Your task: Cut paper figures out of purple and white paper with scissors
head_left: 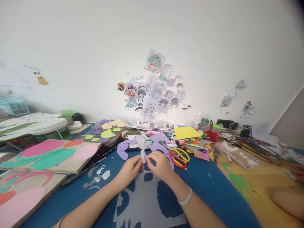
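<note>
Paper piece, head view: a small white paper piece (pixel 143 155) stands between both hands, above the grey sheet's far edge.
Left hand: the left hand (pixel 131 165) pinches its lower end, thumb and forefinger closed.
Right hand: the right hand (pixel 158 163) has thumb and forefinger curled at its edge; grip cannot be told.
Cutting: several shapes are out of the grey sheet (pixel 144 199), much uncut; scraps (pixel 105 174) lie left.
White tub: the white tub (pixel 47 125) is lidded, contents hidden.
Red bowl: the red bowl (pixel 215 137) holds a dark-handled tool (pixel 211 125).

Blue tabletop (pixel 204 186) bore grey cut-out sheet (pixel 143 201) in front — pale scraps (pixel 106 174) lay left, coloured paper pile (pixel 187 133) back right.
</note>
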Action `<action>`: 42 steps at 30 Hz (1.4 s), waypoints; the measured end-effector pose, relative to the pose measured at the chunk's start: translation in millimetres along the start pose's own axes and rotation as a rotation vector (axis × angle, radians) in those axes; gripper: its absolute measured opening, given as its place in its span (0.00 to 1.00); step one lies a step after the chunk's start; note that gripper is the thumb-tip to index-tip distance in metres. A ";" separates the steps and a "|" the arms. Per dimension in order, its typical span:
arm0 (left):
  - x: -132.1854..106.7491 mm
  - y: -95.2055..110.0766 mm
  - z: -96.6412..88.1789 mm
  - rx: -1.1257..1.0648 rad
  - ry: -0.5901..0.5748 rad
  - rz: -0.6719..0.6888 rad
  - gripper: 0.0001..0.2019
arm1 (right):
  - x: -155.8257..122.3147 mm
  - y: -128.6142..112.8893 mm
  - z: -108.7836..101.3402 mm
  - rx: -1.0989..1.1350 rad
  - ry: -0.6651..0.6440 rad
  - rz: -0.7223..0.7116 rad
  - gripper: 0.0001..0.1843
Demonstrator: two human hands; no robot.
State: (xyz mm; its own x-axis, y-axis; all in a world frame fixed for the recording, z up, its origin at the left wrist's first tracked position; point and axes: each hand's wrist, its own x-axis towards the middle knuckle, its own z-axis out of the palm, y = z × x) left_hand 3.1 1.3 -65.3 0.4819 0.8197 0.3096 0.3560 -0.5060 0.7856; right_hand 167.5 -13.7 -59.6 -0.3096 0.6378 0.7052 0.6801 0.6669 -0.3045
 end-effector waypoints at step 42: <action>-1.0 -2.2 3.7 0.343 0.147 0.137 0.17 | -2.1 2.2 18.3 -0.054 0.000 0.049 0.12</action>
State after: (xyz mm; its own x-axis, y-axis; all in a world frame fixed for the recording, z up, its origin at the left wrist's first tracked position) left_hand 4.8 0.6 -69.2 0.4328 0.7552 0.4924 0.5546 -0.6536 0.5150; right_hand 157.4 -6.5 -73.5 -0.2755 0.6689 0.6904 0.7294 0.6133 -0.3031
